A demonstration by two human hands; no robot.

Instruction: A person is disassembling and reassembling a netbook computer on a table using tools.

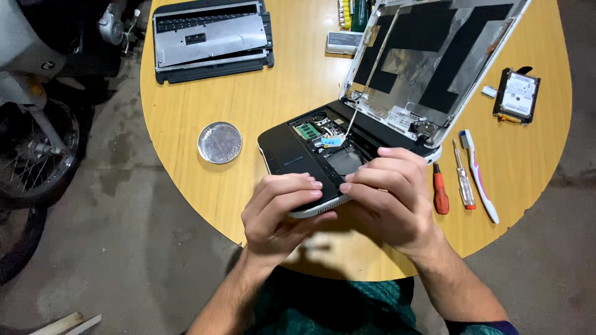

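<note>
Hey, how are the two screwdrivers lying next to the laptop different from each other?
The orange-handled screwdriver has a thick opaque grip, while the clear-handled screwdriver is slimmer and see-through with a red end cap. The orange one lies nearer the right hand; the clear one lies beside the white and pink toothbrush. Both rest on the round wooden table, tips pointing away.

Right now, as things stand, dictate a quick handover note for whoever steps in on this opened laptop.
Left hand and right hand: both grip the near edge of the small black-and-white laptop, fingers curled over it.
Done: the keyboard panel is off and lies at the far left; the internals show; the grey hard drive lies at the right.
Tools: the orange-handled screwdriver, clear-handled screwdriver and pink-and-white toothbrush lie right of the laptop; the round metal dish lies left.
Left: the base is still assembled.
</note>
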